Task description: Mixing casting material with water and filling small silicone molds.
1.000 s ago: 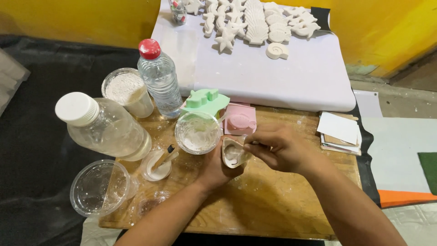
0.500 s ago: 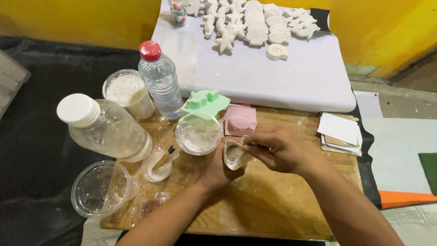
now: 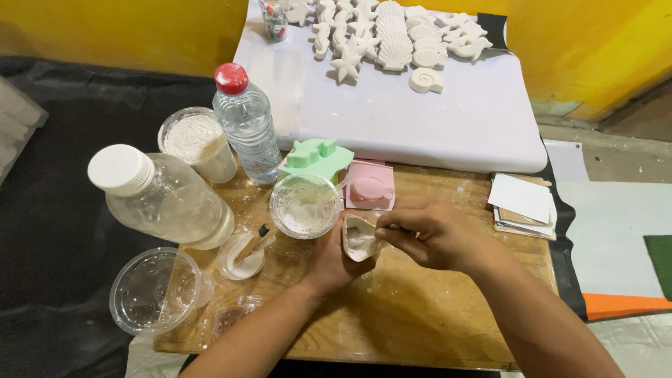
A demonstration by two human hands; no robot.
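Small whitish shell-shaped mould (image 3: 359, 238), cavity smeared white, cupped in left hand (image 3: 334, 260) over wooden board (image 3: 420, 315), long axis near upright, right hand (image 3: 427, 231) fingers pinched on thin tool, tip at its rim.

Both hands low, close together — left hand (image 3: 334, 260) cupped, right hand (image 3: 427, 234) pinching.

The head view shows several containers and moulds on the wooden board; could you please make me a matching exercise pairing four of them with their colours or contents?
Things:
1. Water bottle cap
2. Large jar lid
3. Mould behind the mixing cup
4. Square mould

Colours:
a. pink
b. red
c. white
d. green

Pairs: 1-b, 2-c, 3-d, 4-a
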